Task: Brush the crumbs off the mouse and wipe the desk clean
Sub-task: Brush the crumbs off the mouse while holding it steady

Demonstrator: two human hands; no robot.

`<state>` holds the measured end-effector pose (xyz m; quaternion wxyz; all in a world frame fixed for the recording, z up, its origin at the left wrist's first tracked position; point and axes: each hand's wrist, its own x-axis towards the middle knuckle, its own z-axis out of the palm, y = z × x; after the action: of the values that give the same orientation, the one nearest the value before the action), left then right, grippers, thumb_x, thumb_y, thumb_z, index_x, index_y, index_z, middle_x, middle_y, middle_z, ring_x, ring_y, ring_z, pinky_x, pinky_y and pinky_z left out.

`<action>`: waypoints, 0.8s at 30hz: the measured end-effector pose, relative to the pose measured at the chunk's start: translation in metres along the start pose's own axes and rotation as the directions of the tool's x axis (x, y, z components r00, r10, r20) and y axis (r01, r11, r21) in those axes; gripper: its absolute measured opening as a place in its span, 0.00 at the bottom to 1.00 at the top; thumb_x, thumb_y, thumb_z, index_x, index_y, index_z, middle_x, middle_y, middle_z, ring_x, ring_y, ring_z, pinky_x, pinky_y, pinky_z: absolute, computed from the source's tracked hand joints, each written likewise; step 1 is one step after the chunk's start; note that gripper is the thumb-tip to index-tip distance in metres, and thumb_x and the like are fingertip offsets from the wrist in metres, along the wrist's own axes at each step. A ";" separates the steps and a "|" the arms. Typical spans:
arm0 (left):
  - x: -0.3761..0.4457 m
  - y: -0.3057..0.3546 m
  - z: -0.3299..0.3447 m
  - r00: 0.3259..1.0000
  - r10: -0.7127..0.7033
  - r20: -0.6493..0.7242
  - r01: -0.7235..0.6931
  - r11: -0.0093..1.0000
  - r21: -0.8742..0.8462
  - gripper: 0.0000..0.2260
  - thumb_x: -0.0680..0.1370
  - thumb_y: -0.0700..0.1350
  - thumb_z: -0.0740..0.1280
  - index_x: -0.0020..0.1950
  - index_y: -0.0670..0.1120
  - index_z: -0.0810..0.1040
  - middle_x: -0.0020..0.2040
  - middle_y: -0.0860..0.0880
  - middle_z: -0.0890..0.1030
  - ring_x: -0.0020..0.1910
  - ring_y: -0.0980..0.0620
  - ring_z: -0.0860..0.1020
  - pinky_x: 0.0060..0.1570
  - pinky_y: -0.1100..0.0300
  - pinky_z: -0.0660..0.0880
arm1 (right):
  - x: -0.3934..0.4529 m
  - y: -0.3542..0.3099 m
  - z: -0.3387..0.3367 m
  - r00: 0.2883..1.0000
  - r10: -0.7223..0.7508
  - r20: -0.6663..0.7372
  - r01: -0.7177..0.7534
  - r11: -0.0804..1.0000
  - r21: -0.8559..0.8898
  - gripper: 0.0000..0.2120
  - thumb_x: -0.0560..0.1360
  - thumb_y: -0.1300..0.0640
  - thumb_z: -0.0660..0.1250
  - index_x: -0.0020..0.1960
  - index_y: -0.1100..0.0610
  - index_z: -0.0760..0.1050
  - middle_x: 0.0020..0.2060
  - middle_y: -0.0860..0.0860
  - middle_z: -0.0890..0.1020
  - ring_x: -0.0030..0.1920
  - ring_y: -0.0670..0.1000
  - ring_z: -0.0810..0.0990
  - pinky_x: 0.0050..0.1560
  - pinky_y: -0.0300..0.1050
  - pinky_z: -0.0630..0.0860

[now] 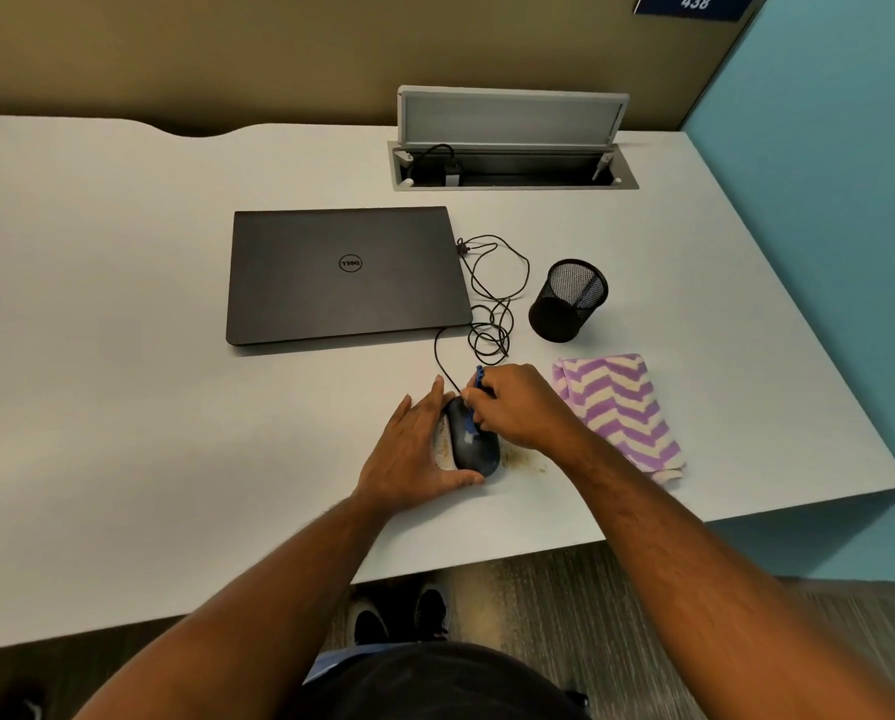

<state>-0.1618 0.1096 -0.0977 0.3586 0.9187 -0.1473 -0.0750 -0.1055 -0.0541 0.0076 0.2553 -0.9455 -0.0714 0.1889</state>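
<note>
A person stood at a pale desk (pixel 123 314), seen from above, both bare forearms reaching in. The landmark was a dark corded mouse (pixel 474 444) lying near the desk's front edge. The left hand (pixel 418 449) lay against the mouse's left side, fingers straight and pressed together, thumb curled round its near end, steadying it. The right hand (pixel 518 407) hovered over the mouse's far right, its fingers pinching a small blue brush (pixel 474 407) whose tip rested on the mouse's top. Brown crumbs (pixel 521 459) lay scattered on the desk just right of the mouse, and a paler dusting showed on its left, partly under the left hand. Judging by this, the brushing was under way but not finished, and the wiping had not begun: a folded purple-and-cream zigzag cloth (pixel 624 413) lay untouched to the right of the mouse. Beyond the mouse its cable (pixel 492 304) coiled loosely towards a closed dark laptop (pixel 346 275). Right of the cable, beyond the cloth, stood a black mesh pen cup (pixel 567 301), which looked empty. Farther back, a cable tray (pixel 513 168) sunk into the desk stood with its lid raised; a black plug and lead sat at its left end.
</note>
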 end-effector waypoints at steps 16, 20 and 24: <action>0.000 0.000 -0.001 0.999 -0.030 0.022 0.030 0.999 -0.013 0.52 0.66 0.77 0.67 0.71 0.70 0.28 0.81 0.52 0.56 0.79 0.54 0.55 0.79 0.56 0.43 | 0.011 0.010 -0.002 0.974 0.112 -0.196 -0.090 0.989 0.119 0.13 0.80 0.53 0.61 0.45 0.60 0.78 0.39 0.55 0.82 0.40 0.53 0.81 0.43 0.46 0.78; 0.000 0.000 -0.001 1.000 -0.024 0.020 0.024 1.000 -0.008 0.53 0.66 0.77 0.67 0.70 0.69 0.27 0.81 0.52 0.56 0.79 0.54 0.55 0.79 0.57 0.42 | 0.010 0.011 0.002 0.974 0.128 -0.185 -0.100 0.983 0.156 0.12 0.80 0.53 0.61 0.49 0.59 0.79 0.41 0.53 0.83 0.41 0.50 0.81 0.44 0.41 0.76; 0.001 0.000 -0.001 0.999 -0.034 0.027 0.035 0.999 -0.022 0.53 0.67 0.76 0.69 0.68 0.72 0.25 0.82 0.52 0.55 0.80 0.53 0.54 0.79 0.56 0.42 | 0.012 0.014 -0.002 0.980 0.136 -0.146 -0.120 0.986 0.117 0.12 0.80 0.54 0.61 0.46 0.61 0.78 0.40 0.57 0.83 0.42 0.55 0.82 0.47 0.50 0.82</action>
<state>-0.1608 0.1101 -0.0966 0.3654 0.9160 -0.1353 -0.0952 -0.0930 -0.0645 -0.0020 0.2978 -0.9448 0.0197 0.1353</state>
